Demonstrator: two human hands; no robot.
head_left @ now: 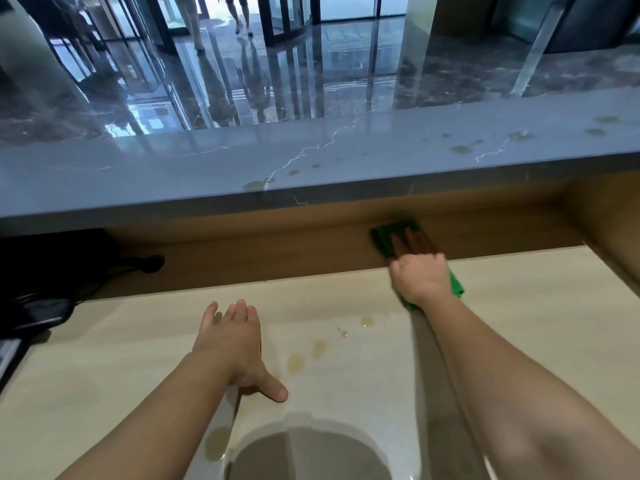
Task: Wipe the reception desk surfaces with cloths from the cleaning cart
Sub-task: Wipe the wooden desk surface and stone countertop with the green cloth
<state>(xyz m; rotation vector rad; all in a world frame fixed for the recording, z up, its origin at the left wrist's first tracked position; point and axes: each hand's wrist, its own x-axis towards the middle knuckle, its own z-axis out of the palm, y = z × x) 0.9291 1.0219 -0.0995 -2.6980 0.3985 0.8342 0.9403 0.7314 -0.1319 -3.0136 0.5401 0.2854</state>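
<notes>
The right hand (420, 275) lies flat with straight fingers on a bright green folded cleaning cloth (382, 237), pressing it against the brown wooden back panel (277, 251) just under the grey veined marble counter top (173, 174). The cloth is blurred; one corner pokes out below the wrist onto the pale wood-grain lower desk surface (519, 306). The left hand (232, 341) rests open on that desk with the thumb spread, beside yellowish liquid spots (296, 362).

The head camera looks forward and down, close over the desk (104, 358).
</notes>
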